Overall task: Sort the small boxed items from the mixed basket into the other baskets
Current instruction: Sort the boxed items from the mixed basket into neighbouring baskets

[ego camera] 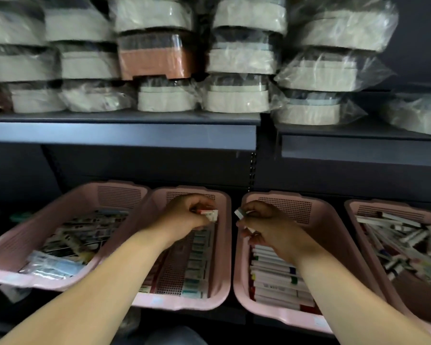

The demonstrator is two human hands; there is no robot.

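placing seems the step in hand: the left hand [184, 215] is pinching a red-and-white box [208, 213] in curled fingers [199, 202] over the second pink basket [225, 257] from the left, while the right hand [264, 225] is gripping a white box [240, 214] above the third basket [326, 232]; each is likely needing lowering into its row.

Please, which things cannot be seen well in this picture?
1. Head view: print on the small box in the left hand, blurred and too small.
2. Head view: item in the right hand, mostly covered by the hand itself.
3. Head view: far-right basket, cut by the frame edge.
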